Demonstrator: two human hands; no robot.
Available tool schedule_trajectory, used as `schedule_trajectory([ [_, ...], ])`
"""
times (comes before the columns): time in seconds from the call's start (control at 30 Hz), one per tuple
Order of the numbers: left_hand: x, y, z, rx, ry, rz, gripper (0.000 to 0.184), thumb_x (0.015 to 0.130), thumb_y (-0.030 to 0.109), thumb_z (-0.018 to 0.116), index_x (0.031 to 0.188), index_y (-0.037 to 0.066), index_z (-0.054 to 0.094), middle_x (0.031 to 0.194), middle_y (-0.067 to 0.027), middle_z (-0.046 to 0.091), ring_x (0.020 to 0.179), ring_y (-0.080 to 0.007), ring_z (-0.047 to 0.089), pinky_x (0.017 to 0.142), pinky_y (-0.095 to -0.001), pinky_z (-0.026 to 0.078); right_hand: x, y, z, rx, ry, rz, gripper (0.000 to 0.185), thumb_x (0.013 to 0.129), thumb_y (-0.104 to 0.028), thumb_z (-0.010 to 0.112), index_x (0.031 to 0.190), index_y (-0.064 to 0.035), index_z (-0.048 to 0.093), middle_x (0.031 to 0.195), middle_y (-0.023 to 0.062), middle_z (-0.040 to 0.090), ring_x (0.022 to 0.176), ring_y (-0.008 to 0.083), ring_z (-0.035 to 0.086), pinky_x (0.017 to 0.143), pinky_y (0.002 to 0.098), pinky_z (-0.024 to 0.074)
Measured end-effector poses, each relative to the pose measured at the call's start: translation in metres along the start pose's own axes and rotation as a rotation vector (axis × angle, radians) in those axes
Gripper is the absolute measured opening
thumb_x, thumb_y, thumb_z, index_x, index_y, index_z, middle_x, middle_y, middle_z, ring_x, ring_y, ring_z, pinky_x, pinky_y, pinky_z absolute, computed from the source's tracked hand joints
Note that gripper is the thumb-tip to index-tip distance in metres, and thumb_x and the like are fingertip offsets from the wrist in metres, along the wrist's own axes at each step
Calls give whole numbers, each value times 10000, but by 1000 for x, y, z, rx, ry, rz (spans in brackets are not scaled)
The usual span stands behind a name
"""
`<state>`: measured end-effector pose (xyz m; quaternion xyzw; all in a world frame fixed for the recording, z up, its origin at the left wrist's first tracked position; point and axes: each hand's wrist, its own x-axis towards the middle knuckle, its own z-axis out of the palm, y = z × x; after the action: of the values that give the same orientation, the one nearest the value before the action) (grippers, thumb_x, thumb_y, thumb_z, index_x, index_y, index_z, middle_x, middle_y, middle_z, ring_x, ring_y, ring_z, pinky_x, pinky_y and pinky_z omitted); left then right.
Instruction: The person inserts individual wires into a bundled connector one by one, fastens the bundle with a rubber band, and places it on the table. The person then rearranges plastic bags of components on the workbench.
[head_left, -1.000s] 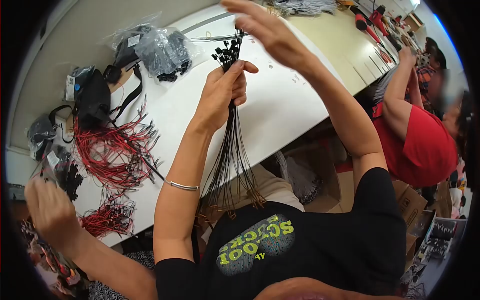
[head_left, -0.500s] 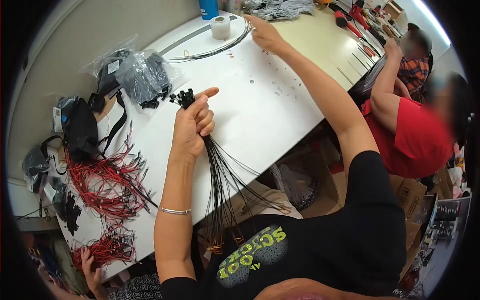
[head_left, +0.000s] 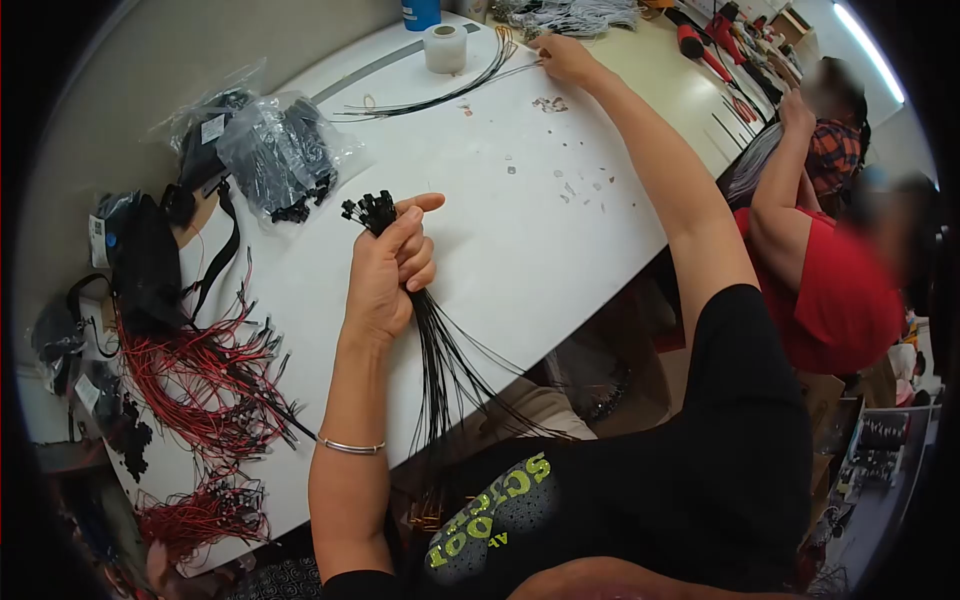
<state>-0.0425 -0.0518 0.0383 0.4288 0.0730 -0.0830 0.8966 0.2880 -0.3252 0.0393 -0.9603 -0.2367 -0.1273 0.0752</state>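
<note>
My left hand [head_left: 395,262] is closed around a bundle of thin black wires [head_left: 428,345]. Black connectors [head_left: 372,210] stick out above the fist, and the loose wire ends hang past the table edge towards my lap. My right arm stretches to the far side of the table. There my right hand [head_left: 568,62] pinches the end of a thin dark wire [head_left: 515,70], which trails left over the tabletop. Just left of it lies a curved bunch of black wires [head_left: 470,88] with orange-brown ends.
A roll of clear film [head_left: 445,50] and a blue container [head_left: 421,14] stand at the back. Bagged black parts [head_left: 280,150], a black bag [head_left: 145,260] and red-black wires [head_left: 200,380] cover the left side. A co-worker in red [head_left: 840,290] sits at right.
My right hand has moved slightly right and towards me, away from the wire bunch, drawing one wire off it. The left hand keeps its bundle. The co-worker's hand at lower left has shifted and blurred.
</note>
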Motion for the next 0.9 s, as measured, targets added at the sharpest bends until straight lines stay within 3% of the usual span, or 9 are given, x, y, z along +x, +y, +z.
schedule_trajectory([
  [0.07, -1, 0, 1, 0, 1, 5, 258, 939, 123, 533, 1124, -42, 605, 555, 82, 268, 439, -16, 229, 379, -165, 200, -32, -8, -20, 139, 88, -39, 310, 790, -88, 596, 1084, -36, 681, 885, 82, 681, 768, 252, 616, 707, 331, 478],
  [0.27, -6, -3, 2, 32, 31, 58, 275, 957, 144, 514, 1109, -64, 609, 562, 70, 318, 438, -19, 229, 377, -170, 205, -102, -33, -47, 25, 167, -320, 176, 820, -119, 601, 906, 1, 698, 783, 54, 665, 628, 197, 549, 632, 309, 448],
  [0.33, -7, -6, 2, 64, 47, 68, 288, 965, 155, 504, 1102, -75, 611, 572, 59, 364, 438, -20, 228, 376, -174, 209, -130, -58, -68, 371, -19, -6, 195, 857, -132, 581, 933, 11, 689, 708, 50, 652, 592, 144, 514, 585, 263, 418],
  [0.4, -11, -8, 7, 103, 39, 75, 295, 969, 160, 499, 1099, -80, 612, 587, 48, 390, 436, -21, 227, 375, -175, 211, -154, -89, -84, 739, -68, 141, 202, 894, -124, 551, 974, 14, 674, 646, 34, 630, 573, 93, 493, 547, 212, 377],
  [0.5, -15, -10, 16, 235, 3, 85, 319, 979, 177, 487, 1088, -95, 614, 632, 16, 469, 433, -22, 227, 373, -180, 217, -196, -148, -101, 917, -14, 149, 200, 911, -104, 534, 1018, 12, 657, 649, 18, 622, 569, 60, 473, 525, 181, 350],
  [0.57, -16, -11, 20, 207, 0, 80, 318, 983, 184, 482, 1092, -82, 619, 650, 7, 488, 435, -19, 225, 376, -173, 216, -224, -181, -97, 880, -14, 28, 190, 920, -96, 527, 1014, 1, 662, 640, -1, 610, 551, 58, 461, 511, 182, 338],
  [0.67, -18, -12, 22, 123, 7, 70, 318, 995, 204, 470, 1101, -46, 635, 703, -18, 545, 443, -8, 219, 387, -150, 214, -259, -207, -93, 771, -234, -102, 201, 950, -138, 521, 1030, -26, 667, 665, 9, 620, 556, 76, 490, 521, 197, 350],
  [0.83, -14, -8, 15, 16, 167, 150, 307, 980, 179, 476, 1045, -78, 629, 674, -24, 513, 426, -24, 244, 373, -184, 215, -263, -203, -107, 795, -680, -65, 224, 956, -185, 534, 1041, -28, 669, 714, 28, 641, 615, 98, 548, 573, 209, 398],
  [0.9, -15, -9, 17, 27, 151, 130, 299, 978, 176, 475, 1031, -73, 631, 669, -23, 511, 426, -26, 249, 375, -184, 216, -244, -205, -110, 700, -584, 1, 270, 962, -235, 538, 1049, -15, 667, 767, 49, 664, 688, 123, 598, 647, 225, 446],
])
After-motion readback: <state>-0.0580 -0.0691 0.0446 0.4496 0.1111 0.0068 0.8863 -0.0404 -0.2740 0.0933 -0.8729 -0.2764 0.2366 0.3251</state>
